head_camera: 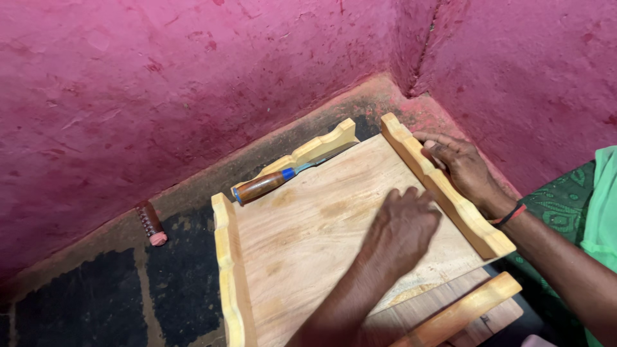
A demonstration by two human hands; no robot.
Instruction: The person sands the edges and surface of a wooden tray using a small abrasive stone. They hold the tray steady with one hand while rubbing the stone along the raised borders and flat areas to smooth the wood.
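The left hand is pressing flat and unclenched on the wooden tray, while the right hand is curling its fingers over the tray's scalloped side rail, the chisel lying beyond both hands on the far rail.

Matt bare wood tray, rough plaster wall

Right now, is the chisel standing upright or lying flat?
Lying flat. The chisel rests on its side along the far rail of the wooden tray, blade on the board, with neither hand touching it.
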